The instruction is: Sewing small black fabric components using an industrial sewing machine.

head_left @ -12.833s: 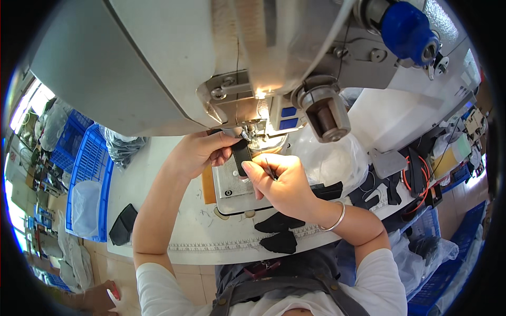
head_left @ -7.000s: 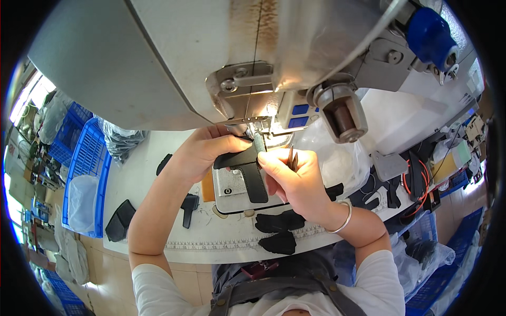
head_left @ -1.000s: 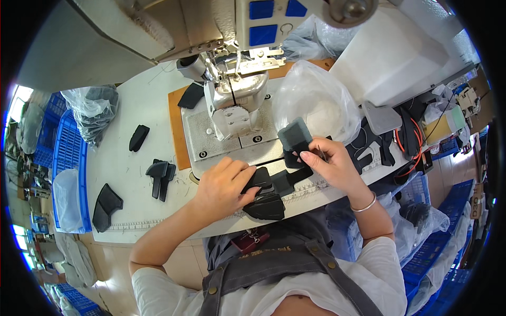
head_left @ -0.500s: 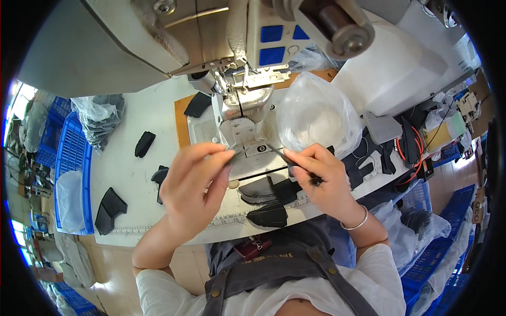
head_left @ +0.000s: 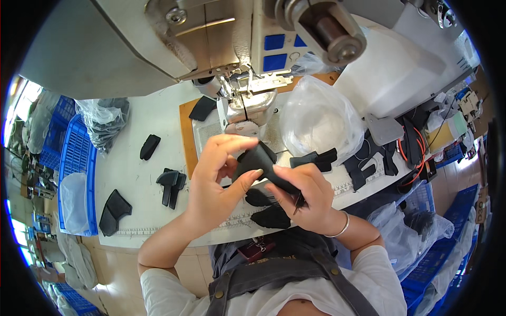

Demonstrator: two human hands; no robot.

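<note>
One black piece point(head_left: 259, 163) sits at six o'clock from the sewing machine point(head_left: 221, 39), left hand point(head_left: 212, 179) pinching its nine o'clock side, right hand point(head_left: 311, 194) pinching its four o'clock side. Hard tugging might bend it; the dark pointy thing point(head_left: 300, 201) could scratch it.

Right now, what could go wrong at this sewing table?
1. The loose black piece near the table's front edge might get knocked off by a wrist.
2. The clear plastic bag sits close beside the sewing machine and could get in the way.
3. The left hand and right hand share one held piece; it could slip.
</note>
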